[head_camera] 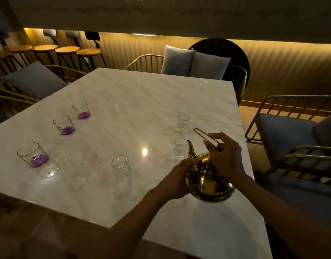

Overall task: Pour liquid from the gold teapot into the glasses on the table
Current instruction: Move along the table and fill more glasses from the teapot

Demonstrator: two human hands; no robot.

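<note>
Though logo blurs on tumbler (33, 155), hands grip gold teapot (209, 179).

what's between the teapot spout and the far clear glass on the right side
In the head view, one clear glass stands between the gold teapot spout and the far clear glass. It sits just left of the spout tip; beyond it is bare marble table.

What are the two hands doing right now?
Left hand: fingers curled around the gold teapot body.
Right hand: fingers gripping the teapot's handle.
</note>
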